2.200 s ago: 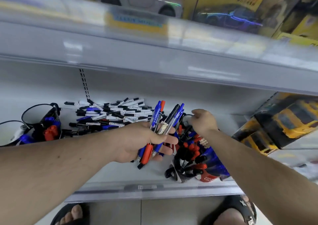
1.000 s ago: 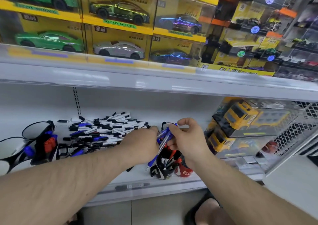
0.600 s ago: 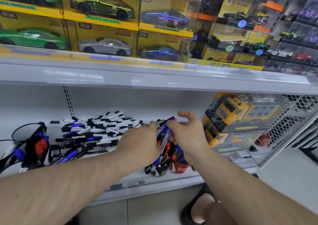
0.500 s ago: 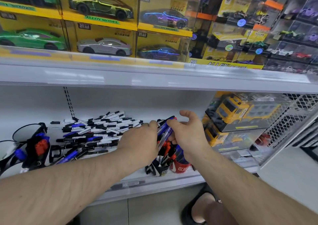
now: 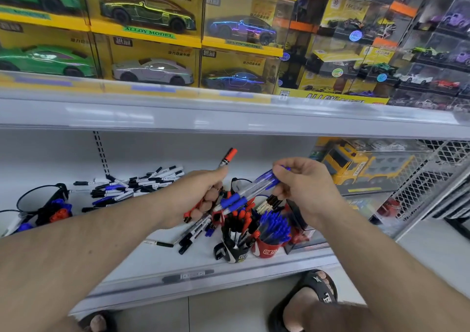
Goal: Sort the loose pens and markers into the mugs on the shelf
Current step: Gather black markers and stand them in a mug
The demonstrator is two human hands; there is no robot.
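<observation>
My left hand (image 5: 195, 194) grips a red pen (image 5: 227, 156) that sticks up past my knuckles and pokes out red below my fist. My right hand (image 5: 302, 186) pinches a small bunch of blue pens (image 5: 244, 195), slanting down to the left above the mugs. Beneath my hands a black mug (image 5: 235, 254) holds red and black pens, and a red mug (image 5: 268, 249) is packed with blue pens. Several loose pens (image 5: 194, 232) lie on the shelf (image 5: 142, 258) just left of the black mug. A big pile of markers (image 5: 134, 185) lies at the back.
At the far left stand black mugs (image 5: 54, 204) holding blue and red pens. A boxed yellow toy truck (image 5: 361, 169) and a wire mesh panel (image 5: 432, 179) border the right. Boxed model cars fill the upper shelf (image 5: 229, 113). My sandalled feet are on the floor below.
My hands have drawn apart: the right one pulled the blue pens out of the left-hand bundle, and the left keeps the red pen. Several pens now lie loose beside the black mug.
</observation>
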